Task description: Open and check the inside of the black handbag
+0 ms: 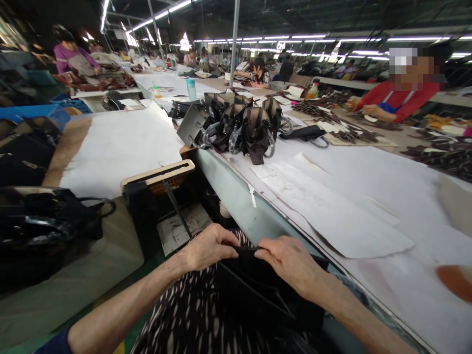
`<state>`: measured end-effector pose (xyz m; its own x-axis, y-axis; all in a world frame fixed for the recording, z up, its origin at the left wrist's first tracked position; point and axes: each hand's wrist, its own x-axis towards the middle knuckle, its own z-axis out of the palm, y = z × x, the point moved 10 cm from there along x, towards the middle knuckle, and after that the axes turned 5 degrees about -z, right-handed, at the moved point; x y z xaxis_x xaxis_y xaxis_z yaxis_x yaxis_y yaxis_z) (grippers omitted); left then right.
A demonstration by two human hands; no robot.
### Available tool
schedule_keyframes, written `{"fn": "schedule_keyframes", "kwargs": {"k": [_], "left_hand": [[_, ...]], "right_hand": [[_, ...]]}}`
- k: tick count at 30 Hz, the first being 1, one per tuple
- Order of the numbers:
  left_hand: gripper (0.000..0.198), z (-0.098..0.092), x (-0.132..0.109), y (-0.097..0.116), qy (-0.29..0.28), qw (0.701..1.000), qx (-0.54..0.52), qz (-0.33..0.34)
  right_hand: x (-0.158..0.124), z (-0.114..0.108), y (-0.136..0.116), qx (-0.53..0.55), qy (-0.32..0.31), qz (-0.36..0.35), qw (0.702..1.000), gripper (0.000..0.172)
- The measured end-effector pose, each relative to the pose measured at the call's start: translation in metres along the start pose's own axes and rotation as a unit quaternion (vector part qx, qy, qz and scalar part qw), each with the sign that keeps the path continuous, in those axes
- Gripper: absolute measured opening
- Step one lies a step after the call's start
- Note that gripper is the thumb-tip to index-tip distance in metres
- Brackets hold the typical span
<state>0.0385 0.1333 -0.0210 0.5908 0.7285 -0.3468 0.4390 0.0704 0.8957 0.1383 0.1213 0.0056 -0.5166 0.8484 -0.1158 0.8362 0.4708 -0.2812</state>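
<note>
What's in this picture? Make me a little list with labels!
Place: big workshop with long tables
Left hand: pinches the top edge of a black bag on the lap
Right hand: pinches the same edge, close beside the left
Table: paper sheets, pile of dark bags, bottle
Nearby: person in red across the table

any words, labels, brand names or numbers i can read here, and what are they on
No text here can be read.
Blue bottle on the far table: any label is too small to read.
Sheet below the table edge: dark marks, too blurred to read.
Handbags on the table: no brand mark shows.
Black bag gripped by the left hand and right hand: no print shows.
</note>
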Motion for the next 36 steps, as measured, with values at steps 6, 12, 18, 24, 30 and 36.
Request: {"fn": "schedule_keyframes", "kwargs": {"k": [6,12,18,24,30,36], "left_hand": [[0.021,0.002,-0.004,0.008,0.012,1.0,-0.005,0.012],[0.021,0.001,-0.005,0.002,0.019,1.0,-0.003,-0.004],[0.016,-0.002,-0.006,0.012,0.064,0.997,0.045,0.028],[0.011,-0.017,-0.017,0.026,0.152,0.986,0.055,0.044],[0.022,-0.044,-0.042,0.033,0.25,0.96,-0.085,0.088],[0.049,-0.029,-0.05,0.022,0.277,0.955,-0.065,0.084]], "right_hand": [[0.013,0.003,-0.026,0.032,-0.025,-0.041,0.998,0.017],[0.016,0.005,-0.028,0.067,-0.027,-0.024,0.997,0.03],[0.018,0.006,-0.027,0.096,-0.077,-0.017,0.992,0.018],[0.018,0.003,-0.032,0.065,-0.114,-0.052,0.99,0.019],[0.015,-0.048,0.003,-0.003,-0.084,0.054,0.995,0.025],[0.029,-0.095,0.014,-0.098,-0.057,0.148,0.982,0.017]]}}
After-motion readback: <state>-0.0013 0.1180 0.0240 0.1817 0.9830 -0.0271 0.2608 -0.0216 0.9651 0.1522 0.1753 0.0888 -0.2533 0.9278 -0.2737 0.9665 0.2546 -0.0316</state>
